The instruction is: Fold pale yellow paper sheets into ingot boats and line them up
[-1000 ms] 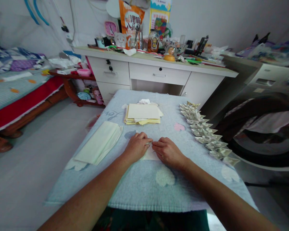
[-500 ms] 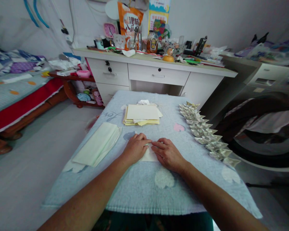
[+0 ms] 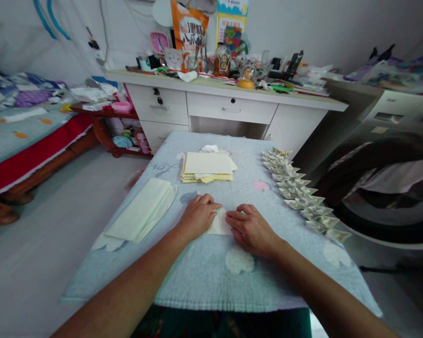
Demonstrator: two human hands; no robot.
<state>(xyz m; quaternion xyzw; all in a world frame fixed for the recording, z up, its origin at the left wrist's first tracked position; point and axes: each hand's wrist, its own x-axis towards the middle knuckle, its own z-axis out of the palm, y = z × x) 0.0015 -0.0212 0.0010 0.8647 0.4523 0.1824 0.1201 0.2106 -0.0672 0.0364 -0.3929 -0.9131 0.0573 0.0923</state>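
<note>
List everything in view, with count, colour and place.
Cloth: one, pale blue, front centre
Sheet: one, cream, cloth's near middle
Paper stack: one, yellowish, cloth's far middle
Paper pile: one, pale green, cloth's left
Folded papers: many, pale, cloth's right
Desk: one, white, beyond cloth
Bag: one, orange, on desk
Clock: one, pink, on desk
Washing machine: one, grey, far right
Bed: one, mostly blue, far left
Desk clutter: uncounted, multicoloured, on desk
Left fingers: one set, on sheet's left
Right fingers: one set, at sheet's right
</note>
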